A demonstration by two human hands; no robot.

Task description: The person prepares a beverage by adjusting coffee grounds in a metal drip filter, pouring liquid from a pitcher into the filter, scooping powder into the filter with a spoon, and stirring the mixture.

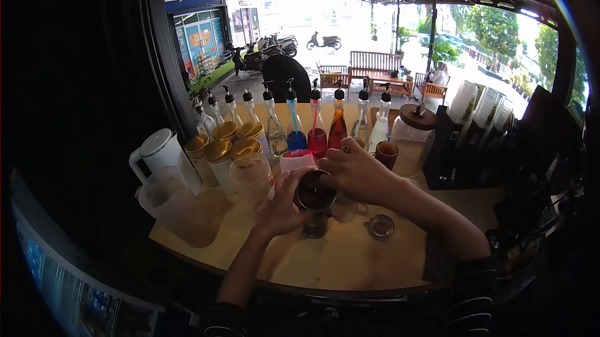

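Observation:
My left hand (282, 204) is wrapped around a round container (316, 198) with a pale rim, tilted so its dark inside faces me. Over that container's right edge, my right hand (353, 173) is closed with its fingertips at the opening; what they grip, if anything, is hidden. Just below the container a small glass (316, 227) with dark contents stands on the counter. To its right sits a small glass cup (380, 226) with something brown inside.
Pump-topped syrup bottles (317, 140) line the counter's back. On the left are gold-lidded jars (219, 149), a white pitcher (164, 149), a plastic jug (167, 193) and a clear jar (251, 177). A wooden-lidded jar (412, 137), brown cup (387, 154) and stacked cups (465, 102) stand right.

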